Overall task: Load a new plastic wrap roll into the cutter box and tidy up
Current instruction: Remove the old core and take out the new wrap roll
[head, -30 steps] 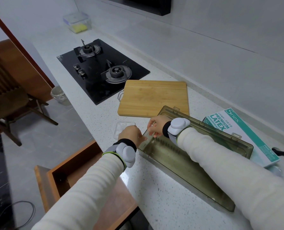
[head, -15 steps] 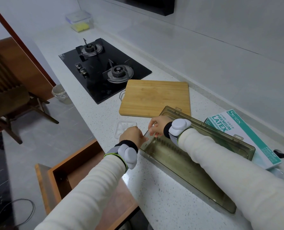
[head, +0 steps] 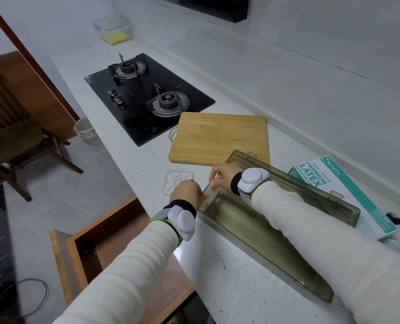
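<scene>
The cutter box (head: 264, 232) — a long, open trough of smoky translucent plastic — lies on the speckled counter just in front of the bamboo cutting board (head: 220, 136). Both hands pinch its end wall nearest the board: left hand (head: 187, 192) outside, right hand (head: 222, 175) over the rim. It looks light, stiff and smooth — best gripped by its rims.
</scene>
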Available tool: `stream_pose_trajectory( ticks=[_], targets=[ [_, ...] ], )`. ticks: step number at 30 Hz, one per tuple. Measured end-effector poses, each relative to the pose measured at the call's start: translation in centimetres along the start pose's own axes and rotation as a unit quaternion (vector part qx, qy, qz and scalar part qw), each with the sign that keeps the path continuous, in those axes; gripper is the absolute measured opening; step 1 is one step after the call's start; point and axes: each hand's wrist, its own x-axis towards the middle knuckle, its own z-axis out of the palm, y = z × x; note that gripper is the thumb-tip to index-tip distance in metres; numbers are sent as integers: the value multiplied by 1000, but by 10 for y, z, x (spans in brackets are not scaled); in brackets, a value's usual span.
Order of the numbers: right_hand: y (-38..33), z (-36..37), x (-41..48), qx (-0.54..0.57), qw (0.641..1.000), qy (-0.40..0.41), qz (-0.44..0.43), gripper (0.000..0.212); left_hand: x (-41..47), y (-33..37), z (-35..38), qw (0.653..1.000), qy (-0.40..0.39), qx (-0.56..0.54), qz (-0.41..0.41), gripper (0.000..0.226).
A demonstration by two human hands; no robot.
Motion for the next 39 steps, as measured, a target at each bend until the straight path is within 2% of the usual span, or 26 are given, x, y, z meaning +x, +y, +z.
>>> stream_pose_trajectory(
  ticks=[15,31,36,39],
  targets=[
    [3,2,-2,4,999,11,-30,4,-4,-6,6,997,42,-5,56,39],
    [6,3,8,-4,1000,-11,-8,7,-2,0,2,1000,6,-21,-6,35],
    [6,4,14,-29,999,-12,9,11,0,-3,0,999,2,-23,21,38],
    [8,7,18,-52,999,1,11,20,1,-7,-1,998,5,-40,54,31]
  ],
)
